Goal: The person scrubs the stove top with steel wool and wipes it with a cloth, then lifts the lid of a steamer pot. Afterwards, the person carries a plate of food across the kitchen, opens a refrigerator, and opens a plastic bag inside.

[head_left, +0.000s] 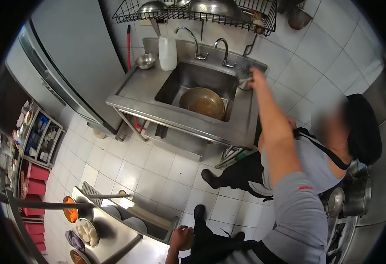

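My right arm stretches across to the sink's right back corner. There my right hand (257, 80) is closed at the edge of a dark grey scouring pad (244, 69), slightly blurred. Just below the pad is a small container (245, 83), partly covered by my fingers. Low in the view, my left hand (183, 237) is curled beside the steel counter. Something yellowish shows at its palm, too hidden to name. A wide brown-stained pan (202, 102) lies in the sink basin (169, 90), with some liquid in its bottom.
A co-worker in a black cap (364, 130) stands close on the right. Two taps (225, 53), a white plastic jug (167, 53) and a metal bowl (146, 61) are around the sink. A wire rack (263, 26) hangs above. Food bowls (86, 232) stand on the near counter (109, 242).
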`<action>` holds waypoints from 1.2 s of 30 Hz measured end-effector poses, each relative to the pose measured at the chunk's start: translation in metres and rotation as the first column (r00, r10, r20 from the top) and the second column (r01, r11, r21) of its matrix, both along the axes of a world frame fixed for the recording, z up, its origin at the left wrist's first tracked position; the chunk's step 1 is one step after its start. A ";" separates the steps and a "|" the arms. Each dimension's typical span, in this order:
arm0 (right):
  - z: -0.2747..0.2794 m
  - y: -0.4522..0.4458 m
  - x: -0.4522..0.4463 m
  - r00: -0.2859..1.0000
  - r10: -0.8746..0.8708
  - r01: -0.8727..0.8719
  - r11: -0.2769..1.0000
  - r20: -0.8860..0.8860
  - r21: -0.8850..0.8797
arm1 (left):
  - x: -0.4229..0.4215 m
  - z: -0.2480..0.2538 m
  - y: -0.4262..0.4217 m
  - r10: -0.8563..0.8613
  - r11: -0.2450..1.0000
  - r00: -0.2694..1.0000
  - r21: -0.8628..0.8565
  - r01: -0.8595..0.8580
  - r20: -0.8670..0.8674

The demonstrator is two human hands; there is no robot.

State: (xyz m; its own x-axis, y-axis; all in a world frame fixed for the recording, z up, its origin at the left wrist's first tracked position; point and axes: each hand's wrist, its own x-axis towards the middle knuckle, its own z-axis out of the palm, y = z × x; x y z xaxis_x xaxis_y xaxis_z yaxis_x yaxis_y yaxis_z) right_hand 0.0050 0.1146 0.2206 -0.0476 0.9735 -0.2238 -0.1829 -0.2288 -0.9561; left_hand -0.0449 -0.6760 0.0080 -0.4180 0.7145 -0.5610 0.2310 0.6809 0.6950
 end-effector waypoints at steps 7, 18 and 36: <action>-0.026 0.002 0.008 0.834 -0.223 0.029 0.931 0.504 0.364 | -0.018 0.015 0.014 -0.047 0.998 0.998 0.040 0.049 -0.050; -0.144 -0.569 0.171 0.568 0.613 -0.741 0.671 0.550 0.018 | 0.015 0.071 0.096 -0.304 0.926 0.950 0.211 0.312 -0.069; -0.178 -0.933 0.595 0.771 -0.627 0.635 0.744 0.108 -0.211 | 0.529 0.057 0.022 -0.925 0.276 0.102 0.465 0.841 0.365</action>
State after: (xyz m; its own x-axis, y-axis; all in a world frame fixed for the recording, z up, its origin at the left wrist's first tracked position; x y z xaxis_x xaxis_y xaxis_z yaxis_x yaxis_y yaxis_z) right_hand 0.5996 -0.8181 0.0431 0.5696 0.7019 -0.4276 -0.3354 -0.2765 -0.9006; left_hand 0.4845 -0.6541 0.0653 0.8564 0.4384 -0.2728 0.2269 0.1551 0.9615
